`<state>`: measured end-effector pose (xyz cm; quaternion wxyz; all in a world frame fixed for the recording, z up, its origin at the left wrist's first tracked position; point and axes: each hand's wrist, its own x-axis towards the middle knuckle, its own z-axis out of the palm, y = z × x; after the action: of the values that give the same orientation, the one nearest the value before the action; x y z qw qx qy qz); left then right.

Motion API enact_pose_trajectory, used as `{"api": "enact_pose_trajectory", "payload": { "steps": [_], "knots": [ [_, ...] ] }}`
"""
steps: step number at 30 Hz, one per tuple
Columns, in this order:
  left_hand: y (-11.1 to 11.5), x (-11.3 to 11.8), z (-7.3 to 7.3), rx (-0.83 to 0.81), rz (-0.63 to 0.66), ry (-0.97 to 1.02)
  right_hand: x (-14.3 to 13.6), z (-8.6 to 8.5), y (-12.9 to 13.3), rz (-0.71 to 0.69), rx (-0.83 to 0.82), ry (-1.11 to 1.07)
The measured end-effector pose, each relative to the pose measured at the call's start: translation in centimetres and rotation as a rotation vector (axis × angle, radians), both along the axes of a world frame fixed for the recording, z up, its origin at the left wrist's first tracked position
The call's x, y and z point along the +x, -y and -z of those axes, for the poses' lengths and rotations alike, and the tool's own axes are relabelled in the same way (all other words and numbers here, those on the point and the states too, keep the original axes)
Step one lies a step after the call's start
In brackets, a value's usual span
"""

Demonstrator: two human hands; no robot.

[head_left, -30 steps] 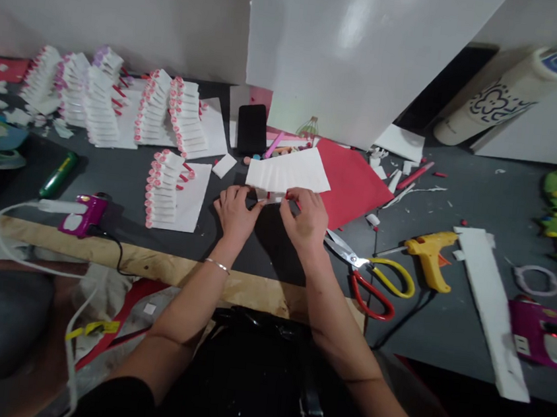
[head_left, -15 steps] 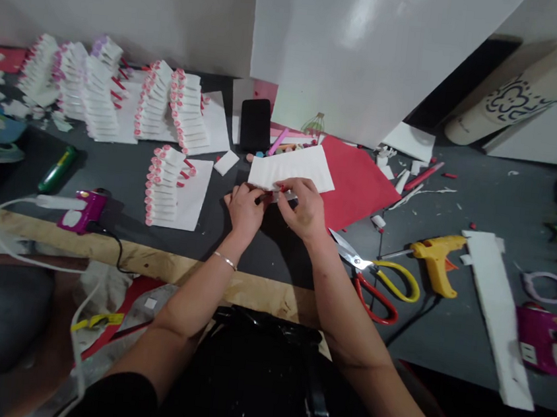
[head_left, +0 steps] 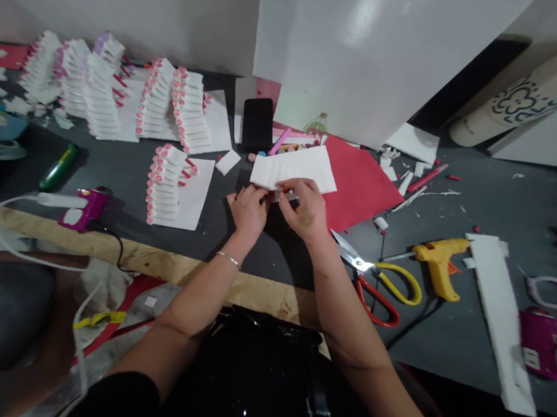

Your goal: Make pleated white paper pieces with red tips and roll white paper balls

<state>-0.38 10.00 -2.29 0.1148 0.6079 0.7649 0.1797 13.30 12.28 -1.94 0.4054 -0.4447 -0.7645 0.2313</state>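
A folded white paper piece [head_left: 295, 167] lies at the middle of the table, partly over a red sheet [head_left: 361, 184]. At its lower left edge my left hand [head_left: 249, 209] is closed, its fingertips on something small and dark red that I cannot make out. My right hand [head_left: 304, 208] pinches at the paper's lower edge, close to the left fingertips, with a bit of red between its fingers. To the left lies a white sheet [head_left: 195, 196] bearing a row of small white rolls with pink tips [head_left: 164, 186].
More pink-tipped rolls [head_left: 155, 99] line the back left, beside a black phone [head_left: 257, 123]. Scissors [head_left: 362, 265], a yellow glue gun [head_left: 437, 255] and a white strip [head_left: 500, 318] lie right. A purple device [head_left: 84, 209] sits left; a bottle [head_left: 519, 101] leans back right.
The whole view has shifted slightly. Both hands keep nearly the same place and grip at the paper's lower edge.
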Motion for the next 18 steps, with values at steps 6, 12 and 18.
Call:
{"api": "enact_pose_trajectory", "payload": {
  "steps": [6,12,18],
  "knots": [
    [0.03,-0.09,0.36,0.038,0.003,0.021,-0.06,0.23,-0.06,-0.003,0.067,-0.032],
    [0.13,-0.13,0.41,0.060,0.016,0.017,-0.09,0.29,-0.04,0.017,0.090,-0.031],
    [0.02,-0.23,0.66,0.091,0.033,0.027,-0.01,-0.47,0.16,0.012,0.021,-0.033]
  ]
}}
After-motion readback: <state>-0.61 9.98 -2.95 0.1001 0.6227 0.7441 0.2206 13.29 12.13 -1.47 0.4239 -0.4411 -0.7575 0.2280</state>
